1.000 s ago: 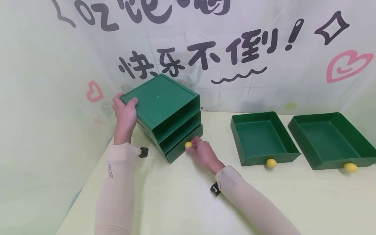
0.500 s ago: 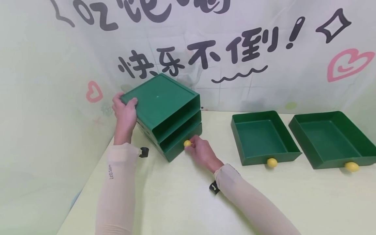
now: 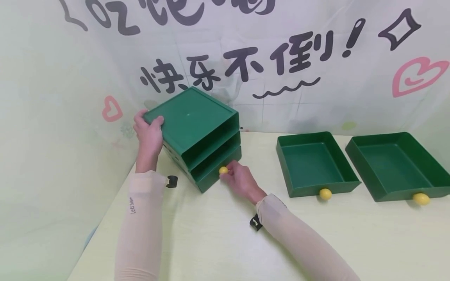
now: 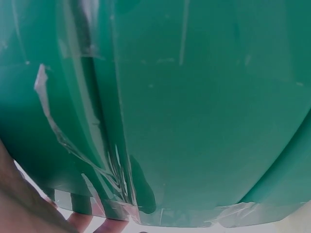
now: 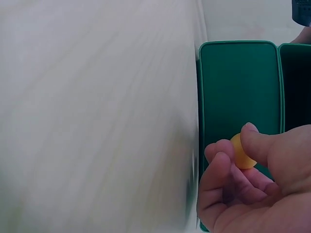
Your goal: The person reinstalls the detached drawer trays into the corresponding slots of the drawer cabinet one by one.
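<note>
A green cabinet (image 3: 191, 117) of three stacked slots stands near the back left corner of the pale surface (image 3: 211, 242), turned so that its front faces toward the near right. The upper two slots are open at the front; the lowest is filled by the bottom drawer (image 3: 209, 178), whose flat front covers the slot. The left hand (image 3: 149, 134) grips the cabinet at its rear left corner, thumb over the top panel and fingers around the side. The right hand (image 3: 242, 180) pinches the round yellow knob (image 3: 223, 170) of the bottom drawer between thumb and fingers, as the right wrist view also shows. Strips of clear tape (image 4: 51, 119) appear on the green plastic in the left wrist view.

Two more green drawers lie toward the back right of the surface, side by side and apart from the cabinet: a smaller drawer (image 3: 306, 192) and, nearer the right edge, a larger drawer (image 3: 393, 196). Each has a yellow knob facing the near edge. Both forearms wear pale sleeves (image 3: 140, 226). Behind the back edge hangs a white sheet (image 3: 277, 117) with dark lettering and a pink heart.
</note>
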Available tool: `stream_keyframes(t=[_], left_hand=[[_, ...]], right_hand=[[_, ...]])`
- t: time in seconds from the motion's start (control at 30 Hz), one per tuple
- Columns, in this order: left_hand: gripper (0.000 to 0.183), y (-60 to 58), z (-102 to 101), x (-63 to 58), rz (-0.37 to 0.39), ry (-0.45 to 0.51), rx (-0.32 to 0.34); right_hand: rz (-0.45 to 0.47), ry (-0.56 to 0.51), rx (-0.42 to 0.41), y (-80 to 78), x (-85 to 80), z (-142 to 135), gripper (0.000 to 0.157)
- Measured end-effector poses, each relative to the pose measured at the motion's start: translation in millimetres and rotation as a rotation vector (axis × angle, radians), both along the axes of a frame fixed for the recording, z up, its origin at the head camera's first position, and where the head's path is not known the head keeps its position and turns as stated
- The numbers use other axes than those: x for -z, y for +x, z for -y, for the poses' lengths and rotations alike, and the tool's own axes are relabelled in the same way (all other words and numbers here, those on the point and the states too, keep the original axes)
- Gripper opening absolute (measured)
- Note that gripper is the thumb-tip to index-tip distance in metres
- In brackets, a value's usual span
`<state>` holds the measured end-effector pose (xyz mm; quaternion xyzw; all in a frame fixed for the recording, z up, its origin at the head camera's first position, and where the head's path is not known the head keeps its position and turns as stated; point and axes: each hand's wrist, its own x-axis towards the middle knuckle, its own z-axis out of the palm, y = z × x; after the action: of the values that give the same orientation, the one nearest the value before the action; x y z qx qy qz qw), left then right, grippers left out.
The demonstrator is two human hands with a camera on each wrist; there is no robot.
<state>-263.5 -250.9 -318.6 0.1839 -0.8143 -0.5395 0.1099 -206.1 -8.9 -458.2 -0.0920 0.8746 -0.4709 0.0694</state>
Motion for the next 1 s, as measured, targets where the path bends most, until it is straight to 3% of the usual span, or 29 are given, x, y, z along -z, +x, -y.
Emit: stream_keyframes(t=[0.67,1.0], left_hand=[[0.06,0.6,0.4,-2.9,0.005,0.03,0.015],[0.06,2.0,1.1,-2.0,0.008,0.026,0.012]], right_hand=[[0.032,-0.002,0.036,-0.4,-3.6,4.1,0.032],[0.12,0.018,0.008,3.9,-9.0,2.5,0.055]])
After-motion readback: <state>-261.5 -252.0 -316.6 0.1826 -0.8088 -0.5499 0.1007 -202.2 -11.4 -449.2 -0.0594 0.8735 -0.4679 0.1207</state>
